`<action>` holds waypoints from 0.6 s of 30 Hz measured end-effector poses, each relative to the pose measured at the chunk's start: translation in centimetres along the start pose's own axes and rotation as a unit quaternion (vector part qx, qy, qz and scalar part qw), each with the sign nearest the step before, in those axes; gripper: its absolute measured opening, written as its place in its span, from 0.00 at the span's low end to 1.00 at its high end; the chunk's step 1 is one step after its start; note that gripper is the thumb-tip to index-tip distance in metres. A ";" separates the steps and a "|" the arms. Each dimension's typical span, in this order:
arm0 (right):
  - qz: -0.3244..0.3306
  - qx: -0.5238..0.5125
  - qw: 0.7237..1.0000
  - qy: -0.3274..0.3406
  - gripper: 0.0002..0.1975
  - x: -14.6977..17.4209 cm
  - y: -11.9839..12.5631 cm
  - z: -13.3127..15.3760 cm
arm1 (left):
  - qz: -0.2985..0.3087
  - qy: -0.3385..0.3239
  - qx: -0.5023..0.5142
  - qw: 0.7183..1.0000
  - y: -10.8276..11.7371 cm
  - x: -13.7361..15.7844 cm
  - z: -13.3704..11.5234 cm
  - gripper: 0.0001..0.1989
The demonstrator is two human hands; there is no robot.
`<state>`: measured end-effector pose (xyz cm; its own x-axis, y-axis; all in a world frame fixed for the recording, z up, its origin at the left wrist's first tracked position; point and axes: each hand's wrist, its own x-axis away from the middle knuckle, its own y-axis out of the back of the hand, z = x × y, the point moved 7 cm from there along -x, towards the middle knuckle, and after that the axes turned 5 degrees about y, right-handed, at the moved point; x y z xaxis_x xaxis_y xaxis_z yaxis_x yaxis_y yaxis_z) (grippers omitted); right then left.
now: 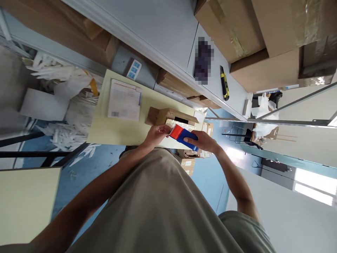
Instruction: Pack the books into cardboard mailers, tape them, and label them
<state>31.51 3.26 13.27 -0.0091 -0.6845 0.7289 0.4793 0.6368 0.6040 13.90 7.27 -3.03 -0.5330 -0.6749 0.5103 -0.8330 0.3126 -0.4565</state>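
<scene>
My right hand (202, 141) is wrapped round the blue end of a red-and-blue tape dispenser (185, 136), which is tilted in front of my body. At its red end, the fingers of my left hand (158, 134) are pinched together. What lies between those fingertips is too small to make out. Just behind the dispenser, a cardboard box (164, 116) with shiny clear tape on it rests on the pale yellow table (118, 133). The dispenser and my hands cover part of the box.
A stack of printed sheets (125, 100) lies on the table's left part. Behind it is a power strip (134, 70). A grey shelf (158, 31) above holds a yellow-black utility knife (224, 83), a blurred dark item (203, 61) and large cartons (237, 31). White scraps (65, 70) are heaped at left.
</scene>
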 end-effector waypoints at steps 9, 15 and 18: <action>0.060 0.097 0.993 -0.032 0.35 1.3 6.2 2.1 | -0.074 0.040 0.026 0.996 3.8 -1.5 0.2 0.31; 0.070 0.133 0.987 -0.047 0.35 0.0 8.0 3.4 | -0.074 0.034 0.038 0.996 4.8 -3.2 0.3 0.31; 0.096 0.133 0.986 -0.029 0.37 -0.6 8.3 4.0 | -0.070 0.037 0.036 0.996 4.8 -3.6 0.4 0.30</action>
<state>31.94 10.37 19.16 0.0049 -0.5264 0.8502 0.2301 0.8280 0.5113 11.87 10.96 -7.39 -0.4246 -0.6570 0.6229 -0.8882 0.1689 -0.4273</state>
